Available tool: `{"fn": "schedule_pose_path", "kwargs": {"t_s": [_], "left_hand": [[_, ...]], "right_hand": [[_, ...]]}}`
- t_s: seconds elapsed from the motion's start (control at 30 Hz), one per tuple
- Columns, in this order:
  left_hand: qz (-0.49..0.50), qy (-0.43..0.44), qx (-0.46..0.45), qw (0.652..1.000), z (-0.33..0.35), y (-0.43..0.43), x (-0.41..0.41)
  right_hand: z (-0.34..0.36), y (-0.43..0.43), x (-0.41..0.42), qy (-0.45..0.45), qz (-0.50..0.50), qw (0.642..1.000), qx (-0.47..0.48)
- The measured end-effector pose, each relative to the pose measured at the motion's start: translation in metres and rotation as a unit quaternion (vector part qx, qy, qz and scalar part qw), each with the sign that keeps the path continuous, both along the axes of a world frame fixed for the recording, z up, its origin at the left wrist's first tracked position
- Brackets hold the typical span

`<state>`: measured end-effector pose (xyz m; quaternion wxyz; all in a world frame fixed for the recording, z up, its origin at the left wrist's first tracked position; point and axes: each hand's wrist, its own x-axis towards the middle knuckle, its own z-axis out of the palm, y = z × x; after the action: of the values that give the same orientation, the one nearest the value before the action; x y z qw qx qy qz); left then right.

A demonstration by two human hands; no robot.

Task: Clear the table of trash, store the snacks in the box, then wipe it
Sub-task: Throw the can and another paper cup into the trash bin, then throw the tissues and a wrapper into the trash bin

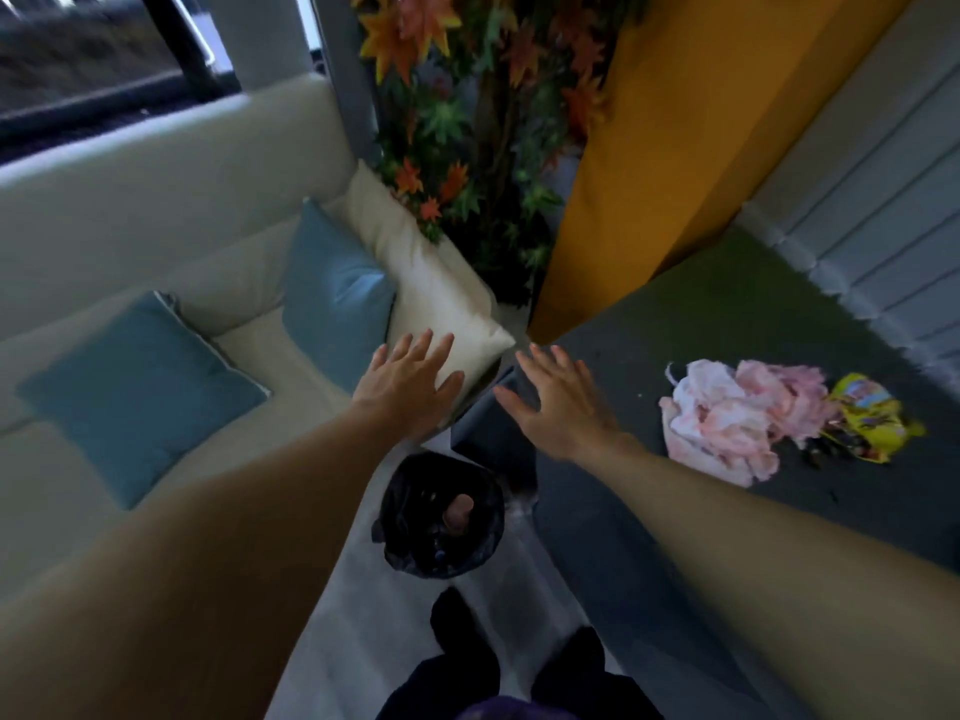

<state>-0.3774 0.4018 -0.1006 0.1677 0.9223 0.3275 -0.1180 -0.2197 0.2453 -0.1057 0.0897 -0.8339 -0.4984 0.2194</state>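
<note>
Both my hands are stretched out in front of me with straight, spread fingers and hold nothing. My left hand [408, 384] hovers over the corner of a cream cushion. My right hand [558, 400] hovers above the near left corner of the dark table [727, 324]. On the table to the right lies a crumpled pink and white cloth [727, 418], and a yellow snack wrapper [872, 420] touches its right side, with dark crumbs beside it. Below my hands, on the floor, stands a bin lined with a black bag [441, 517]; something pinkish lies inside it.
A cream sofa [156, 200] with two blue cushions [140, 392] and a cream cushion [436, 304] fills the left. An artificial plant with orange and green leaves [467, 122] stands behind. An orange panel [649, 174] and white slatted wall border the table. My dark shoes show at the bottom.
</note>
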Motion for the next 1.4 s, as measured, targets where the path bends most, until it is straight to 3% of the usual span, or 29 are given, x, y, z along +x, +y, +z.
{"fn": "schedule_pose_path", "kwargs": {"t_s": [0.3, 0.63, 1.4], "left_hand": [[-0.098, -0.049, 0.008, 0.994, 0.04, -0.04, 0.071], [-0.162, -0.009, -0.017, 0.987, 0.069, -0.123, 0.152], [-0.19, 0.013, -0.034, 0.981, 0.03, -0.237, 0.273]], "right_hand": [[0.04, -0.072, 0.043, -0.022, -0.118, 0.992, 0.029], [0.062, -0.169, 0.1, -0.06, -0.214, 0.972, 0.071], [0.027, -0.309, 0.216, -0.055, -0.272, 0.959, 0.054]]}}
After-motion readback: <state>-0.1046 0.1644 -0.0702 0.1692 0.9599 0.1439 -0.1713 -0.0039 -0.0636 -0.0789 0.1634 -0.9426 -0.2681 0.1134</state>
